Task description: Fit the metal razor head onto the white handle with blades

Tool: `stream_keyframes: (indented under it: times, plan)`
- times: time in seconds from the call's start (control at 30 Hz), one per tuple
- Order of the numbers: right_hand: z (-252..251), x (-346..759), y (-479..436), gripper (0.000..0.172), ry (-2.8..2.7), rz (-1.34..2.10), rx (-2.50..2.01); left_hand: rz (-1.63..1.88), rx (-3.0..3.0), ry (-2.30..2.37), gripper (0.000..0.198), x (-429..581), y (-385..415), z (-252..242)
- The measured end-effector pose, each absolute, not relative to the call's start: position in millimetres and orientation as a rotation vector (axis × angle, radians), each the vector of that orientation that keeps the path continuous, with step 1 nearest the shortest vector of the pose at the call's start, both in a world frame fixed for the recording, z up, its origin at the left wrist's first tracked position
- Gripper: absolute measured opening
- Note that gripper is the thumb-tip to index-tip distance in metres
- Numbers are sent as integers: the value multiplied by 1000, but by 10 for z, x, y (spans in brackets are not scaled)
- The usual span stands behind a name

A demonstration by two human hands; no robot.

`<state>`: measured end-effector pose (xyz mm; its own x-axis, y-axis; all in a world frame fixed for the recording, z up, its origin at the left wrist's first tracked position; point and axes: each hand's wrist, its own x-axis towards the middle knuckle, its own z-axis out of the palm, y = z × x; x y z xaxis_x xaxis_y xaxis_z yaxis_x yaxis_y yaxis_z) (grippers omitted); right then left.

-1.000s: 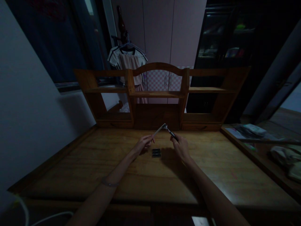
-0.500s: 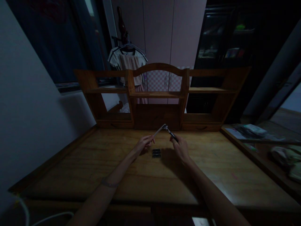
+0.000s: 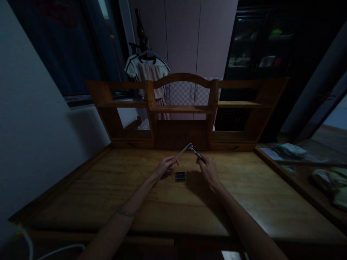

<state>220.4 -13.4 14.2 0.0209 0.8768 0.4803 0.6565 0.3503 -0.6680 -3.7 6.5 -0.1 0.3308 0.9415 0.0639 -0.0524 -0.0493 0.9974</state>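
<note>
Here we are in dim light above the wooden desk (image 3: 151, 213), and both our hands are busy! Our left hand (image 3: 166, 166) has its fingers closed narrowly around the near end of a thin pale strip (image 3: 183, 150), which slants up and away from us. Over on the other side, our right hand (image 3: 208, 169) is wrapped around the dark handle of a slim tool (image 3: 200, 156), its shiny head angled up to the strip's far tip. They meet in a peak in front of the shelf unit (image 3: 181, 108); contact looks likely, but we can't swear to it in this gloom. Below, between our hands, a small dark pack (image 3: 180, 176) with three bars lies flat on the desk. So where's the danger? We judge the strip the weak point: held at one end, it could bend or skid off that smooth head if we push unevenly. A slack left pinch could let it twist. Tip the tool too far and the head could slide past, toward our left fingers. And a low sweep of either wrist could knock the pack askew.
</note>
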Motion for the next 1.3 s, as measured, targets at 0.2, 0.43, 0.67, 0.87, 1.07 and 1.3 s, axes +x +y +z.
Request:
stream_keyframes:
  times: [0.2,0.43,0.67,0.87,1.07,1.3]
  plan:
    - [122,2220,-104,24,-1627,385,-1357,1029,1345,887,40,-62,76,-4]
    - [140,2194,-113,21,-1647,435,-1293,1092,1330,897,40,-89,97,0]
    - [199,2149,-176,20,-1718,521,-1165,1045,1450,982,42,-67,80,22]
    - [154,2165,-140,19,-1681,502,-1218,1150,1451,944,43,-86,92,21]
    - [146,2187,-123,20,-1693,521,-1173,1129,1563,1017,43,-67,100,24]
    - [127,2196,-100,19,-1643,518,-1183,1171,1556,1051,44,-81,91,29]
